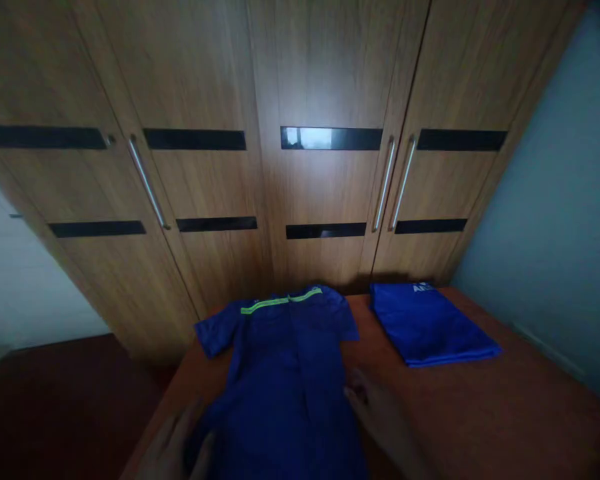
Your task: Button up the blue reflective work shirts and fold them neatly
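A dark blue short-sleeved garment (280,373) with a yellow-green stripe across its upper part lies spread on an orange-brown surface (460,413). At the garment's lower left edge is my left hand (177,443), blurred, with thumb and fingers apart and nothing seen between them. Beside the right edge of the garment, my right hand (375,403) has its fingers curled towards the thumb; whether it pinches any fabric is too dim and blurred to tell. A folded bright blue cloth (430,323) with white lettering lies at the back right of the surface.
Behind the surface stands a wooden wardrobe (325,87) with dark strips and metal handles. A pale blue wall (560,220) is on the right. At the left are a white wall (25,287) and a dark reddish floor (70,407).
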A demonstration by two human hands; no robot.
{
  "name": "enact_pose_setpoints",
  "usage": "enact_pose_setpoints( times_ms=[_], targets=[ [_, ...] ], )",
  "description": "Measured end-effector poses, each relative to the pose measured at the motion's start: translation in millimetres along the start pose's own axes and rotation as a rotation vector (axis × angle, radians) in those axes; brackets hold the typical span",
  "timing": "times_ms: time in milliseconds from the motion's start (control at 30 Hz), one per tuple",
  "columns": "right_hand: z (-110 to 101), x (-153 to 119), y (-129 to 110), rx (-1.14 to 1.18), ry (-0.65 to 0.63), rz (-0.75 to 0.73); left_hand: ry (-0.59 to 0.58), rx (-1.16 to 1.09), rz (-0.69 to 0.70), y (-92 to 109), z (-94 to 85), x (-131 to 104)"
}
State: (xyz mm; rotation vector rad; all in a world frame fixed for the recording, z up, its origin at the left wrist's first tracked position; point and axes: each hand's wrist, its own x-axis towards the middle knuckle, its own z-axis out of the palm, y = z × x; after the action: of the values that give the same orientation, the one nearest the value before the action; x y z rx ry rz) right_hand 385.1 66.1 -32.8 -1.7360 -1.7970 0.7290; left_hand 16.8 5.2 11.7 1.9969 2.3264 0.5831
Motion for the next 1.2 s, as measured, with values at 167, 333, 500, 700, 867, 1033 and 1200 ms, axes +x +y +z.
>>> enact_pose_setpoints(
  times_ms=[167,333,500,700,867,1033,1200],
  targets=[
    [18.9,37.2,-29.4,-0.068,0.066,0.015,-0.036,0.037,0.224,81.6,-2.4,27.9],
    [14.0,53.3,-21.6,0.105,0.102,0.016,-0.247,0.124,0.212,104.3,23.8,51.5],
    [-51.2,50.8,21.1,0.198,0.243,0.000,-0.245,-0.048,0.211,83.1,24.8,54.7],
    [-127.4,27.2,45.3,0.117,0.390,0.000,-0.151,-0.152,0.205,46.7,14.8,53.1],
    [-106.8,-2.4,36.6,-0.084,0.269,-0.031,-0.205,-0.075,0.096,25.6,12.2,50.2],
    [-64.1,-18.2,33.3,-0.409,0.143,-0.097,-0.061,0.051,0.153,30.0,4.7,45.5],
    [-54.4,-33.2,16.6,-0.501,0.295,-0.189,0.220,0.055,0.448,60.1,6.7,15.6]
  ],
)
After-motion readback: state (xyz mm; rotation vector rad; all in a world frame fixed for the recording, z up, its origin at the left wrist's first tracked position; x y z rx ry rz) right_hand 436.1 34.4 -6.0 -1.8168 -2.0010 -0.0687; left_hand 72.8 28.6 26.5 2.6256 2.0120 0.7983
